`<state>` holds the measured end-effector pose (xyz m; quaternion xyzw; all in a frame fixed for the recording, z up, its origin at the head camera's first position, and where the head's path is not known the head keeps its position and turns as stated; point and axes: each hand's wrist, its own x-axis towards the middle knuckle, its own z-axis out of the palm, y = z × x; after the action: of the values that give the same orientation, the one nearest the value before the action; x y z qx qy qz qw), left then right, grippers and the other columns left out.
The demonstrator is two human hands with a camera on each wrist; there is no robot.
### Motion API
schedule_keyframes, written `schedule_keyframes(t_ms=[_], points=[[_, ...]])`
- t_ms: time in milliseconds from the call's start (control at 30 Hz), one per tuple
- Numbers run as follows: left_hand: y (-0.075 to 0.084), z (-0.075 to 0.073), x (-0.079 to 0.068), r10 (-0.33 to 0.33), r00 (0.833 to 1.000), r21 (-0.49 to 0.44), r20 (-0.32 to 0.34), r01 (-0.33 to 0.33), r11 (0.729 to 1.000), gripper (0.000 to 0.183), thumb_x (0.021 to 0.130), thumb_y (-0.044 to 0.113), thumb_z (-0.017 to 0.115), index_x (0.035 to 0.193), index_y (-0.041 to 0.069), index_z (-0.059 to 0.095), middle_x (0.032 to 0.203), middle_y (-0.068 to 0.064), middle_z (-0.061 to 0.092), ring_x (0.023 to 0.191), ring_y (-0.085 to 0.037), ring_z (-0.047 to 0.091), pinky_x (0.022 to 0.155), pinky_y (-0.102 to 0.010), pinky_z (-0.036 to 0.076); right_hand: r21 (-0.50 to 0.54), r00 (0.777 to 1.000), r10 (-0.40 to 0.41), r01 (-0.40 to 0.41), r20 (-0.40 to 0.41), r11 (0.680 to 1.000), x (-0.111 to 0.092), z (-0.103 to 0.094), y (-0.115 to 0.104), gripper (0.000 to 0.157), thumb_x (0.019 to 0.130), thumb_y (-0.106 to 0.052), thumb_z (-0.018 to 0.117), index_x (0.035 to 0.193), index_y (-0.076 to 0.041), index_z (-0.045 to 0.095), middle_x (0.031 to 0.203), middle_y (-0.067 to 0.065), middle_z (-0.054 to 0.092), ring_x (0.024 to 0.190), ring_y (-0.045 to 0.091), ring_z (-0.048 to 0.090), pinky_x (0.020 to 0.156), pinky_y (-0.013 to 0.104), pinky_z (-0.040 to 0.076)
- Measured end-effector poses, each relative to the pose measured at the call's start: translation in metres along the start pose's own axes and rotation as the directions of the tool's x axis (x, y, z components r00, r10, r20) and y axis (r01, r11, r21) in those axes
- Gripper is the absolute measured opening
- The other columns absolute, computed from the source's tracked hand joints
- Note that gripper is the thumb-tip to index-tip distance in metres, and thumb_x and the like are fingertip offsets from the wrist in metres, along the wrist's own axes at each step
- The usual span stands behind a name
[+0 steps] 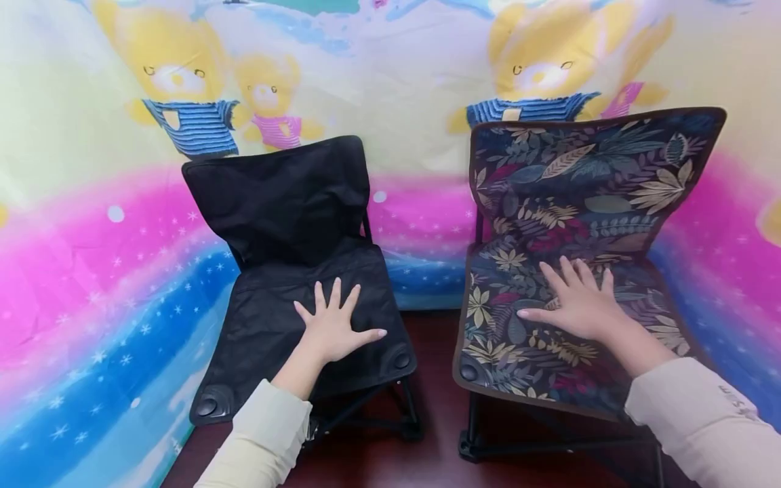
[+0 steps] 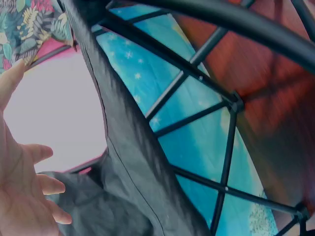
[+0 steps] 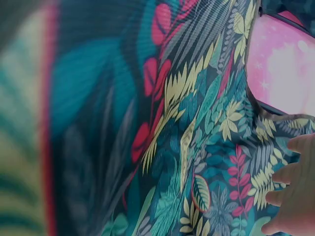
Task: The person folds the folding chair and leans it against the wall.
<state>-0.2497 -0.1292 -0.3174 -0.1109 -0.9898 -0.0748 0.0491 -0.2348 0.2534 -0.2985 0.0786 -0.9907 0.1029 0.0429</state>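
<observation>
Two small folding chairs stand side by side, a little apart, on what looks like a dark red desk [image 1: 430,352]. The black chair [image 1: 293,271] is on the person's left; the leaf chair [image 1: 537,227], covered in a print of leaves, is on the right. Behind them hangs a bright cloth [image 1: 415,156] with yellow bears on it.

The left hand [image 1: 332,332] is over the black seat and the right hand [image 1: 576,305] over the leaf seat. On both, the fingers are spread wide with the thumb well out, gripping nothing. From where I stand I cannot tell whether either palm presses the fabric or sits just above it.

Each chair looks light to me, and neither seems fragile. The seats and backs are soft cloth, stretched fairly taut; the black back creases a little, so I'd expect it to give under a push. The stiffness must come from the frame [image 2: 226,188], thin dark tubes crossing under the black seat. A smooth weave like that might let a flat palm slide, so it's a poor place to lift from. I'd take hold of the top edge of the back or a side tube, and keep fingers away from the crossings, which could pinch if the legs fold.
</observation>
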Motion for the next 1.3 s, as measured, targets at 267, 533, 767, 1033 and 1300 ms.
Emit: schedule_keyframes(t_ms=[267, 533, 767, 1033, 1300], points=[[0.021, 0.004, 0.002, 0.045, 0.999, -0.003, -0.014, -0.045, 0.999, 0.09, 0.069, 0.071, 0.043, 0.139, 0.023, 0.015, 0.143, -0.011, 0.001, 0.124, -0.04, -0.013, 0.085, -0.068, -0.011, -0.002, 1.0, 0.005, -0.005, -0.012, 1.0, -0.017, -0.008, 0.015, 0.102, 0.07, -0.072, 0.038, 0.139, -0.007, 0.0, 0.137, 0.03, -0.007, 0.12, 0.048, -0.012, 0.08, 0.061, -0.025], [0.038, 0.004, 0.003, 0.086, 0.996, 0.011, -0.001, -0.086, 0.996, 0.093, 0.065, 0.077, 0.036, 0.139, 0.026, 0.014, 0.144, -0.01, 0.0, 0.125, -0.038, -0.015, 0.087, -0.068, -0.006, -0.013, 1.0, 0.026, -0.026, -0.001, 1.0, -0.026, -0.008, 0.025, 0.102, 0.07, -0.073, 0.038, 0.139, -0.011, -0.005, 0.136, 0.029, -0.011, 0.12, 0.048, -0.012, 0.08, 0.061, -0.025], [0.054, 0.003, 0.003, 0.131, 0.991, 0.021, -0.001, -0.131, 0.991, 0.092, 0.066, 0.076, 0.038, 0.139, 0.026, 0.014, 0.144, -0.01, 0.002, 0.125, -0.039, -0.011, 0.087, -0.068, -0.005, 0.008, 0.999, 0.035, -0.035, -0.034, 0.999, -0.04, -0.006, 0.035, 0.1, 0.072, -0.069, 0.042, 0.139, -0.009, -0.003, 0.137, 0.028, -0.01, 0.12, 0.048, -0.013, 0.078, 0.056, -0.029], [0.068, 0.012, 0.002, 0.187, 0.982, -0.001, 0.001, -0.187, 0.982, 0.091, 0.067, 0.075, 0.038, 0.139, 0.026, 0.013, 0.144, -0.01, 0.001, 0.126, -0.038, -0.01, 0.087, -0.068, -0.004, 0.012, 0.998, 0.039, -0.038, -0.05, 0.999, -0.052, -0.001, 0.044, 0.099, 0.073, -0.067, 0.043, 0.138, -0.011, -0.008, 0.136, 0.029, -0.012, 0.119, 0.046, -0.017, 0.079, 0.057, -0.029], [0.083, 0.017, -0.001, 0.252, 0.968, -0.021, -0.012, -0.252, 0.967, 0.091, 0.067, 0.074, 0.039, 0.139, 0.025, 0.015, 0.144, -0.01, 0.002, 0.126, -0.039, -0.009, 0.086, -0.069, -0.003, 0.004, 0.997, 0.046, -0.046, -0.061, 0.999, -0.063, -0.001, 0.051, 0.098, 0.075, -0.063, 0.045, 0.138, -0.01, -0.008, 0.136, 0.029, -0.013, 0.119, 0.042, -0.022, 0.078, 0.054, -0.031]])
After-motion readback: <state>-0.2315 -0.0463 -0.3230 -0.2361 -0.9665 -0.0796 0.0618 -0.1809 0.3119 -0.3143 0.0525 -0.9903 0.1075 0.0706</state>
